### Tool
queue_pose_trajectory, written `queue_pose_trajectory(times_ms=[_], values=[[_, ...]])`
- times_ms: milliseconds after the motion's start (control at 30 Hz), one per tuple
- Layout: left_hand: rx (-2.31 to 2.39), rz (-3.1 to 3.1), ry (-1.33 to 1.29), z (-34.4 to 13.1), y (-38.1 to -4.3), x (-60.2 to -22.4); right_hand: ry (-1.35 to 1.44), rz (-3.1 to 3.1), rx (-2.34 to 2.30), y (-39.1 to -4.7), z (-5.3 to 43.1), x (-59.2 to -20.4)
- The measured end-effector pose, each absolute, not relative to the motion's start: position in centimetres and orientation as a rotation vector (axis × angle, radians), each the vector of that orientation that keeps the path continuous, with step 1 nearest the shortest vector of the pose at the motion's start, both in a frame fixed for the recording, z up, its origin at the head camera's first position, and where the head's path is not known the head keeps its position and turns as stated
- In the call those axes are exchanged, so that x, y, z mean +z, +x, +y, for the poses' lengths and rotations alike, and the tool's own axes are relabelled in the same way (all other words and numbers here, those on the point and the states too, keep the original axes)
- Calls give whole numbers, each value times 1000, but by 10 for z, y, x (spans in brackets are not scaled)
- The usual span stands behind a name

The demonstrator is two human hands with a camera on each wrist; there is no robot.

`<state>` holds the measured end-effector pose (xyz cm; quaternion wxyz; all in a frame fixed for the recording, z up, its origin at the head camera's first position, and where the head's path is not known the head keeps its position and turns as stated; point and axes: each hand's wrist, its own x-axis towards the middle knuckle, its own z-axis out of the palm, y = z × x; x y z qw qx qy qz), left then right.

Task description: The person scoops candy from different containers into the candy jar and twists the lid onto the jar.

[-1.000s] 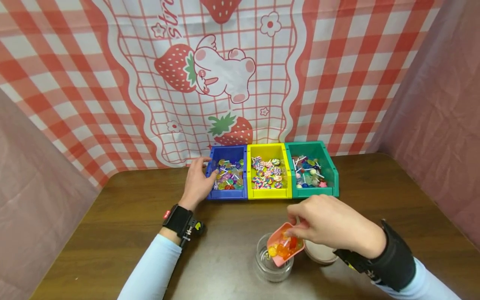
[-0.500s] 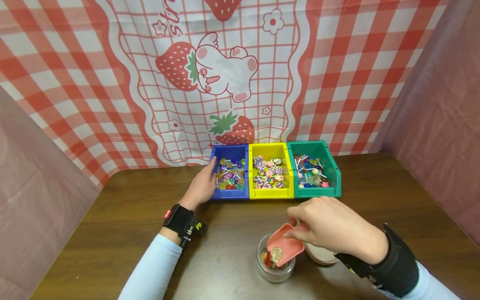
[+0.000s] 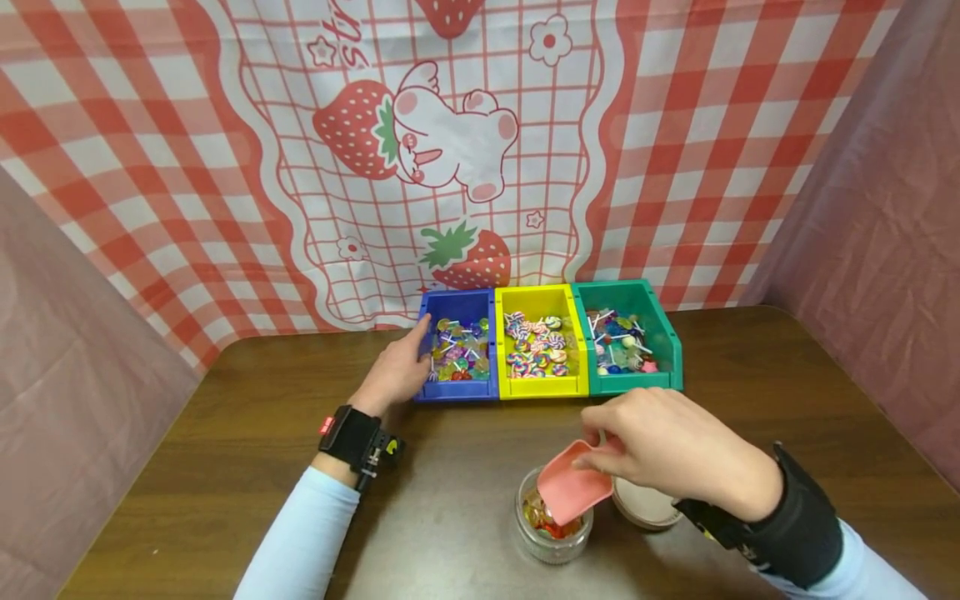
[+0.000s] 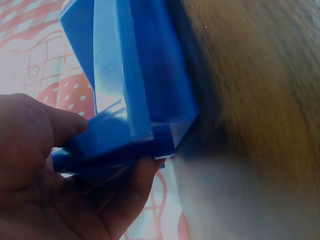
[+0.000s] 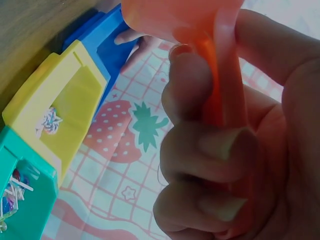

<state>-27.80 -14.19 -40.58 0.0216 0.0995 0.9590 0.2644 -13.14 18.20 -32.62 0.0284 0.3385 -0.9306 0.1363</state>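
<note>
My right hand (image 3: pixel 652 450) grips the handle of a pink scoop (image 3: pixel 573 492), its fingers curled round it in the right wrist view. The scoop is tipped over the mouth of a clear glass jar (image 3: pixel 551 550), and no candies show on it. Orange, red and yellowish candies (image 3: pixel 543 518) lie inside the jar. At the left, my left hand (image 3: pixel 393 371) holds the side wall of the blue bin (image 3: pixel 461 389), thumb and fingers on either side of the wall in the left wrist view. Colourful small candies (image 3: pixel 457 350) fill the bottom of that bin.
Beside the blue bin stand a yellow bin (image 3: pixel 543 387) with swirl lollipops and a green bin (image 3: pixel 637 383) with mixed candies. A round pale lid (image 3: pixel 647 506) lies right of the jar, partly under my right hand. A checkered strawberry cloth (image 3: pixel 675 150) hangs behind.
The candies have slid off the scoop into the jar as the scoop tipped further. My left hand has shifted its hold on the blue bin's side.
</note>
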Motion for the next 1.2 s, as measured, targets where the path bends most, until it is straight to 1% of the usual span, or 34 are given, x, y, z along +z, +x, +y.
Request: queue_pose_trajectory(times_ms=[233,333,533,733,933,1200], values=[[819,2914,337,-141,-279,-405,994,-2845,367,-139,190,-323],[847,2874,340,-139,-280,-405,895,-2799,342,-149,201,-319],[832,2879,356,-138,-278,-406,536,-2808,364,-183,239,-316],[793,2889,362,-137,-277,-403,370,-2869,220,-223,261,-320],[792,2910,346,-136,-277,-403,363,-2868,28,-253,262,-327],[797,2902,307,-135,-276,-406,575,-2623,-289,-270,242,-344]])
